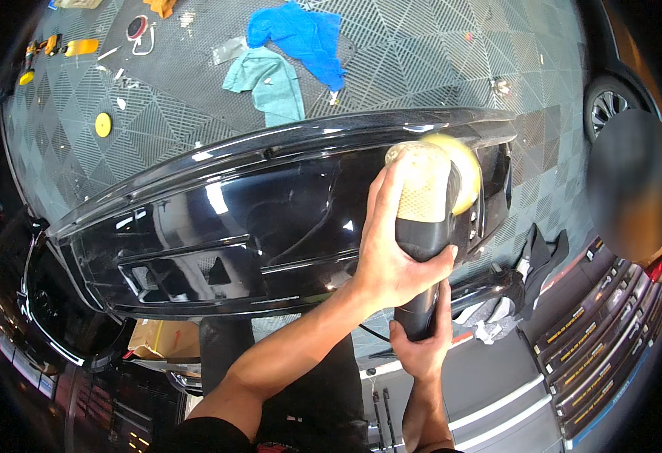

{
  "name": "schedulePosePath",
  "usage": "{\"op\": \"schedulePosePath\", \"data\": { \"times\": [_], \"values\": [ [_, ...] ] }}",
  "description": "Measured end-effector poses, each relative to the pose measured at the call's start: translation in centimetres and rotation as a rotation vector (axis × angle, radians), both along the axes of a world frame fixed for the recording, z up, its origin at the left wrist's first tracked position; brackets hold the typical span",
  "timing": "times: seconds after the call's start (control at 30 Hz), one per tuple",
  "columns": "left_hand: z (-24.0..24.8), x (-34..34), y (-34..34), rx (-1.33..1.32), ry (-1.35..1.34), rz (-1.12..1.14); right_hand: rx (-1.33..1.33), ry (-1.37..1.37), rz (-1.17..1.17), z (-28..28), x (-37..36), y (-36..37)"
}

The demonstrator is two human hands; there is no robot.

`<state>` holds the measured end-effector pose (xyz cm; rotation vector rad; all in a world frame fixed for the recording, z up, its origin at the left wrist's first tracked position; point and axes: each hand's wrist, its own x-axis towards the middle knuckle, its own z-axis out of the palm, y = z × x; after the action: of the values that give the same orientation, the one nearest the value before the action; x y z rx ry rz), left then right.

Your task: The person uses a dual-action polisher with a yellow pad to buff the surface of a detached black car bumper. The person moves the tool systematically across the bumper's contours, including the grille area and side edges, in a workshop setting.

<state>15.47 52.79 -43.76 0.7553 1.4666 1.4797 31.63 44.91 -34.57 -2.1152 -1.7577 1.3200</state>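
A polishing machine (421, 235) with a black body and a yellowish, textured head is in both my hands. My left hand (391, 260) wraps around its head and upper body. Lower down, my right hand (424, 349) grips the black handle end. The machine's round yellow foam pad (463, 174) is tilted on edge, blurred at its rim, at the right end of a glossy black car bumper (293, 204). Whether the pad touches the bumper, I cannot tell. The bumper stretches across the middle in front of me.
Beyond the bumper, a blue cloth (301, 38), a green cloth (270, 83) and a loose yellow pad (103, 124) lie on the tiled floor. Long boxes (603, 340) are stacked at right, near a person (631, 181). A cardboard box (163, 338) stands lower left, beside a dark car (63, 302).
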Motion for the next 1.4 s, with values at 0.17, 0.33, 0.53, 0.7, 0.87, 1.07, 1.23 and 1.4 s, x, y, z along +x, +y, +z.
{"op": "schedulePosePath", "data": {
  "times": [0.17, 0.33, 0.53, 0.7, 0.87, 1.07, 1.23, 1.4],
  "values": [
    [2.9, -2.2, -0.9, -0.084, 0.15, 0.026, -0.152, 0.156, 0.014, 0.2, -1.7, 0.8],
    [4.2, -2.0, 0.9, -0.057, 0.126, -0.102, -0.296, 0.372, -0.332, 0.8, -1.5, -0.2],
    [4.3, 0.5, 4.3, 0.1, 0.058, -0.278, -0.135, 0.448, -0.405, 3.7, -1.6, 2.8],
    [4.1, 0.9, 6.1, 0.076, 0.06, -0.168, -0.177, 0.423, -0.38, 5.8, -1.8, 6.1],
    [3.5, 1.1, 7.7, 0.094, 0.048, -0.07, -0.099, 0.423, -0.364, 5.5, -2.1, 7.6],
    [4.6, 2.5, 9.8, 0.019, -0.059, -0.043, -0.153, 0.407, -0.423, 7.9, -2.4, 10.3],
    [4.6, 2.5, 10.3, -0.042, -0.082, -0.096, -0.157, 0.386, -0.409, 8.6, -2.5, 11.5],
    [4.9, 1.3, 10.1, -0.105, -0.058, -0.04, -0.188, 0.396, -0.384, 8.7, -3.1, 12.1]
  ]
}}
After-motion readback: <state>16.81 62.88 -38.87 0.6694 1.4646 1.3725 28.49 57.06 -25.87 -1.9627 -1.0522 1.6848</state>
